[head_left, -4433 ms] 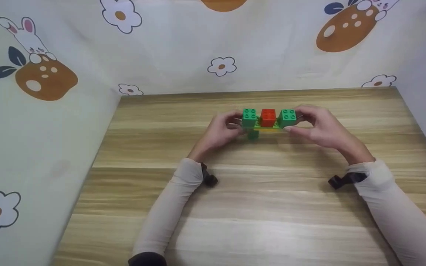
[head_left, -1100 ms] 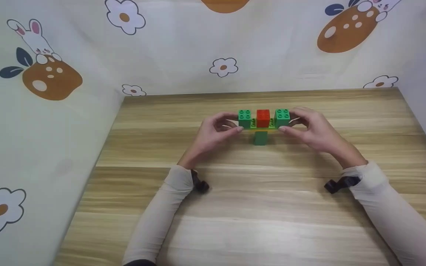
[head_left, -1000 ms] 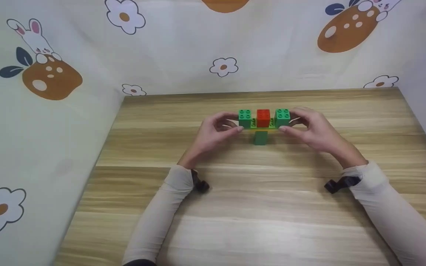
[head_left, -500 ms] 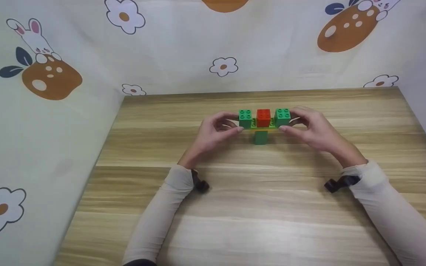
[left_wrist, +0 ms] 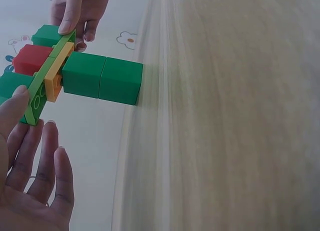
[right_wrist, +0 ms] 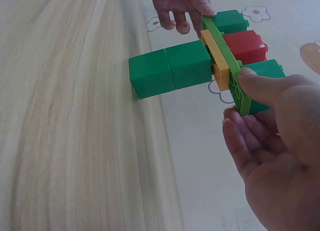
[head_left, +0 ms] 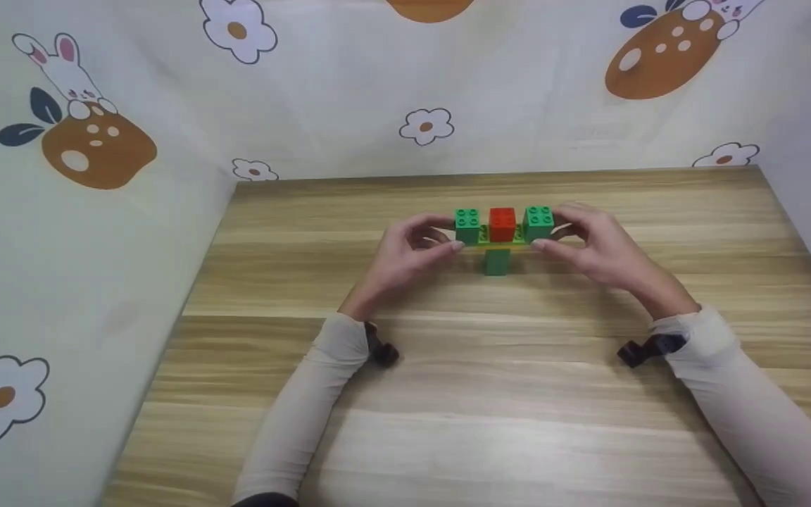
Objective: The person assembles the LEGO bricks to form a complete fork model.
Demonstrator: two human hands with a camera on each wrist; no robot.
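Observation:
A T-shaped toy brick build stands upright between the hands in the head view. Two green bricks stacked as a column (head_left: 497, 262) form its stem, the lower end right at the tabletop. On the stem sit a yellow-orange plate (left_wrist: 59, 72) and a longer lime green strip (right_wrist: 227, 56). Along the top are a left green brick (head_left: 467, 227), a red brick (head_left: 502, 225) and a right green brick (head_left: 538, 224). My left hand (head_left: 405, 252) pinches the left end, thumb in front. My right hand (head_left: 602, 248) pinches the right end likewise, its other fingers partly hidden behind.
The wood-grain table (head_left: 448, 394) reaches back to a patterned cloth wall (head_left: 335, 98) with flowers, rabbits and brown fruit shapes. Black camera mounts, one on the left wrist (head_left: 381, 348) and one on the right wrist (head_left: 648, 350), stick out inward over the table.
Since the oldest frame, the build has shifted slightly left and its green stem now shows centred below. My left thumb has come to the front. Over the last second, hardly anything moves.

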